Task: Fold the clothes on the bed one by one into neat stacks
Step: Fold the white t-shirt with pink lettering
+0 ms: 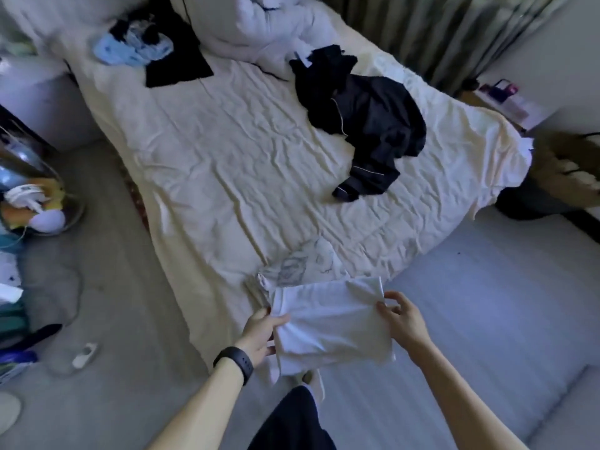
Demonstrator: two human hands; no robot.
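No legible text or labels anywhere.

**Cramped bedroom in cool, dim light**

A bed (246,164) under a creased cream sheet runs from the near centre to the far side, with a white duvet (259,24) bunched at its far end. Grey floor (113,287) lies on both sides of it, tinged blue at the near right. Grey-green curtains (438,30) hang in folds at the far right, next to a white wall (558,43). Below them, near the bed's right edge, stands a low table (480,99) with a tan top. At the left are a white cabinet (39,102) and a round stand (32,203) heaped with clutter.
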